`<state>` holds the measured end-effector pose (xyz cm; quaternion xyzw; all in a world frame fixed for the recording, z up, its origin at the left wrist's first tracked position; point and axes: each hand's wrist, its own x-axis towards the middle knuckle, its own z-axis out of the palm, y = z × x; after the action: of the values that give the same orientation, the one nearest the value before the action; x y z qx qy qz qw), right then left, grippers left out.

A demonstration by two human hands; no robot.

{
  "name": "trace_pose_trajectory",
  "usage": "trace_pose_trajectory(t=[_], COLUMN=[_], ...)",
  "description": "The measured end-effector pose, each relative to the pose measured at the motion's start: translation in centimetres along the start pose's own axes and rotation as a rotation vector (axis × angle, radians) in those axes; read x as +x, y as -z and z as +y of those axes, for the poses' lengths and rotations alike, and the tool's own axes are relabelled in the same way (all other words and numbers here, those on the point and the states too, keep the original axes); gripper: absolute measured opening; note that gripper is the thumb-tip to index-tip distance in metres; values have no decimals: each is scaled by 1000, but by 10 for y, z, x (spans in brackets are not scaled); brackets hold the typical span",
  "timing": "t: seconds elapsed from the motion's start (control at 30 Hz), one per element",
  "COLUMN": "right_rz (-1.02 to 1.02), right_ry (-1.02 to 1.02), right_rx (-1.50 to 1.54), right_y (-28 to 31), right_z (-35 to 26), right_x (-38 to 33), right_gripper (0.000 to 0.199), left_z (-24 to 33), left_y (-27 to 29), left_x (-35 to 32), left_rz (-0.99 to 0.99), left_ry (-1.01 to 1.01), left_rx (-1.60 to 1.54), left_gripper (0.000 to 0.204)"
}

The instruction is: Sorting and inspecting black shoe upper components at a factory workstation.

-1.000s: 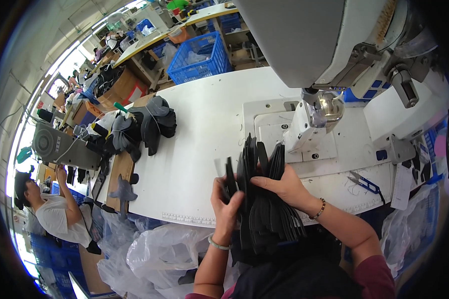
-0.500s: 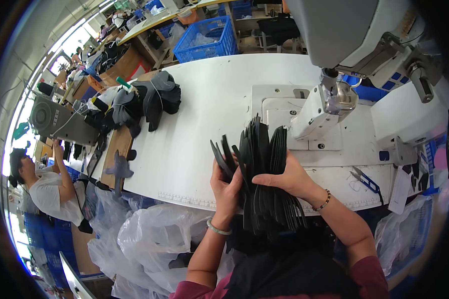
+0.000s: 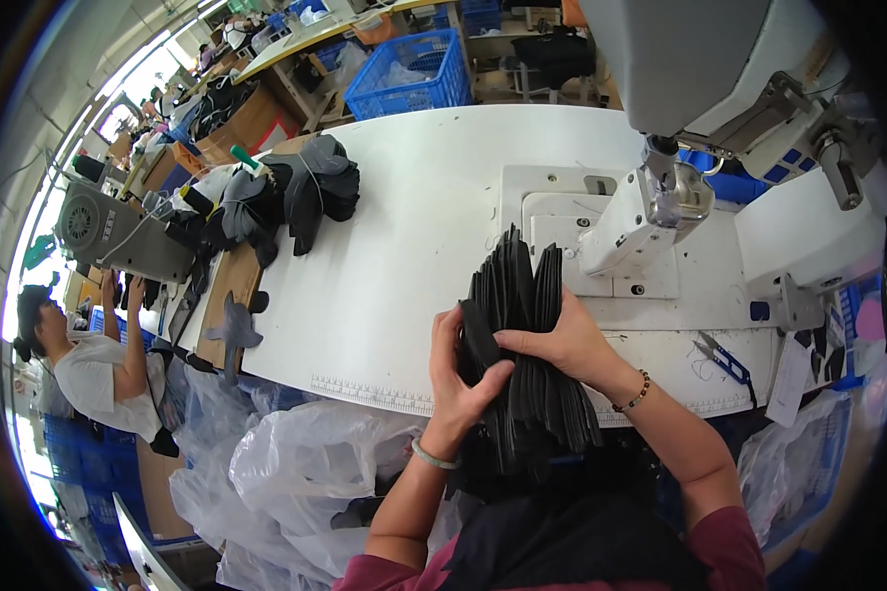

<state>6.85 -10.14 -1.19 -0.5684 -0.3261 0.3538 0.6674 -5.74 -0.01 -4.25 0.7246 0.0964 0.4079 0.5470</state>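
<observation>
A thick stack of flat black strip-like pieces (image 3: pixel 547 404) stands on edge over the table's front edge, fanned at its top and bottom ends. My right hand (image 3: pixel 586 345) wraps its right side, with the thumb across the near face. My left hand (image 3: pixel 455 389) grips the left side of the same stack, thumb in front and fingers behind. What the pieces are cut for does not show. Just beyond the stack rises the white post (image 3: pixel 626 231) of a sewing machine (image 3: pixel 680 69). Blue-handled thread snips (image 3: pixel 727 360) lie to the right of my right hand.
Tied bundles of grey and black pieces (image 3: pixel 320 187) lie at the white table's (image 3: pixel 404 227) left end, with a single grey piece (image 3: pixel 235 330) nearby. Clear plastic bags (image 3: pixel 301 458) hang below the front edge. A blue crate (image 3: pixel 414 89) stands beyond. A co-worker (image 3: pixel 103 379) is at far left.
The few pieces that my left hand held splayed out to the left are now against the stack. My left hand has moved right, closer to my right hand, which has hardly moved.
</observation>
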Motion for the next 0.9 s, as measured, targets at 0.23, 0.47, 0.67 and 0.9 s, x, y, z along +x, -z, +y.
trace_pose_trajectory(t=[0.23, 0.47, 0.67, 0.9], right_rz=[-12, 42, 63, 25], right_ry=[-36, 53, 59, -67], right_rx=[115, 37, 30, 87], right_y=[-2, -2, -1, 4], right_z=[-12, -3, -4, -13], right_x=[-3, -2, -2, -5], right_gripper=[52, 58, 62, 42], left_z=[-1, 11, 4, 16], left_y=[18, 8, 8, 15], left_x=[-7, 6, 18, 31], left_rz=[81, 121, -94, -268], left_ry=[313, 356, 371, 493], left_rx=[-372, -136, -132, -11], left_gripper=[38, 38, 77, 50])
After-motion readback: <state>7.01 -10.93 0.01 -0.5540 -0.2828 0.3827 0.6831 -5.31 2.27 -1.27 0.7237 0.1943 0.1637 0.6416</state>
